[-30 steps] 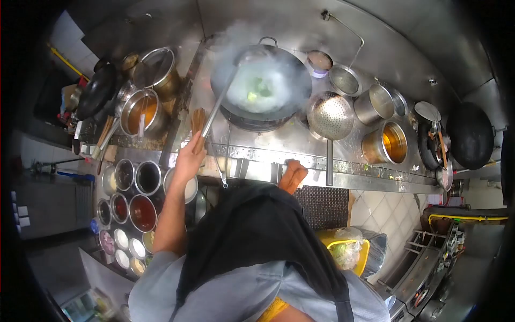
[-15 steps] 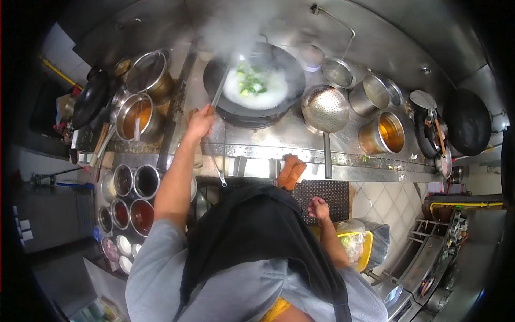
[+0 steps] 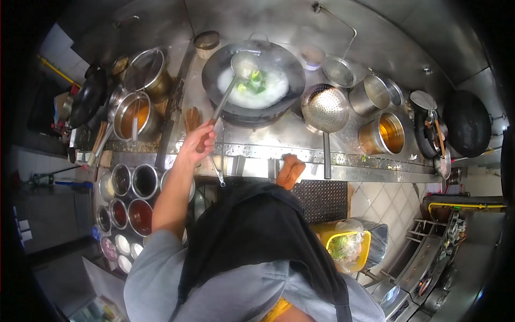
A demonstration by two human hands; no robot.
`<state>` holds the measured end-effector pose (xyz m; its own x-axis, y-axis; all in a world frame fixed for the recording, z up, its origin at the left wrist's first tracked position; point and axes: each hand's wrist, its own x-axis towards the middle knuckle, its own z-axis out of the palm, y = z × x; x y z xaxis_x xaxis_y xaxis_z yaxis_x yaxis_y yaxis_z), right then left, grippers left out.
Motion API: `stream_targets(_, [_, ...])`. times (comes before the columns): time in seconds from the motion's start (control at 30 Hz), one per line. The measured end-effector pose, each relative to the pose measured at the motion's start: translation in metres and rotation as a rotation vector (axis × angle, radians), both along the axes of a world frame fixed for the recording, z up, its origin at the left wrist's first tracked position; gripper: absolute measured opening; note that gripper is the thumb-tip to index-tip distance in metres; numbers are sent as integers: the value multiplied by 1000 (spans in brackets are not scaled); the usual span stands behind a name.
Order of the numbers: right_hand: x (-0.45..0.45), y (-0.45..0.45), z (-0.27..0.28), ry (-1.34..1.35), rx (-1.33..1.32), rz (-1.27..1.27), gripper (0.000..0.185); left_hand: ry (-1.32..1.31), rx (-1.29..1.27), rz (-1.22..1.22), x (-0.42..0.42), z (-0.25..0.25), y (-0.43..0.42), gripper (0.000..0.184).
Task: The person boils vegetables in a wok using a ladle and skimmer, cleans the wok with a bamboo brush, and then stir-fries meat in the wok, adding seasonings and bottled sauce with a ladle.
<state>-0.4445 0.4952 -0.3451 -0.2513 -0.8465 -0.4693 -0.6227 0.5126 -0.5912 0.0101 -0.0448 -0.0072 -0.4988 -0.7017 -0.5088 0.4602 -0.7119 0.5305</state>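
My left hand (image 3: 197, 143) is closed around the wooden-ended handle of a ladle (image 3: 244, 65). The ladle's bowl is over the far left part of a large black wok (image 3: 296, 75), beside bright green vegetable pieces (image 3: 256, 83). White, frothy liquid (image 3: 272, 95) surrounds those pieces in the wok. To the wok's right, a perforated strainer (image 3: 325, 110) lies with its dark handle pointing toward me. An orange-brown cloth (image 3: 291, 170) hangs at the counter's front edge. My right hand is out of sight, somewhere behind my apron or below it.
Pots of orange liquid stand left (image 3: 133, 115) and right (image 3: 382, 133) on the steel counter. Several round sauce containers (image 3: 141, 217) sit at lower left. A yellow bin (image 3: 367, 249) with a plastic bag is at my right. Another black wok (image 3: 468, 123) leans far right.
My left hand has shifted slightly down and left, and the ladle's bowl now shows clearly in the wok. Steam has thinned. My right hand has dropped out of view.
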Motion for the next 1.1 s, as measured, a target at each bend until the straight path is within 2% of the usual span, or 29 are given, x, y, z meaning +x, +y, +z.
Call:
stream_targets(0.07, [-2,-34,47,-150,38,-171,31,85,18,2,4,6,6,18])
stream_targets(0.17, [-11,-94,107,-393,-35,-249,28,107,10,2,6,11,12,19])
stream_targets(0.23, [-32,-122,89,-695,117,-643,24,-88,-59,-6,1,22,16,31])
stream_targets(0.3, [-33,-162,122,-629,112,-787,23,-288,-137,-13,-9,25,20,45])
stream_targets(0.37, [-40,-194,145,-549,155,-753,24,-492,-222,-19,-19,24,24,61])
stream_targets(0.47, [-45,-219,147,-540,158,-728,23,-675,-304,-82,-29,25,21,73])
stream_targets(0.57, [-42,-219,140,-532,175,-683,21,-680,-315,-136,-34,24,16,71])
stream_targets(0.67, [-35,-200,115,-495,209,-611,23,-556,-243,-166,-36,26,22,70])
stream_targets(0.77, [-21,-172,109,-552,302,-668,24,-337,-118,-104,-34,25,27,60])
stream_targets(0.87, [-25,-131,72,-484,172,-478,24,-188,-32,-74,-32,25,27,32])
stream_targets(0.97, [-34,-119,70,-622,188,-683,25,-236,-46,-101,-34,34,36,29])
stream_targets(1.0, [-44,-121,75,-684,282,-729,26,-217,-30,-100,-32,35,40,27])
stream_targets(1.1, [-51,-147,102,-704,100,-923,29,-110,31,-93,-21,34,47,24])
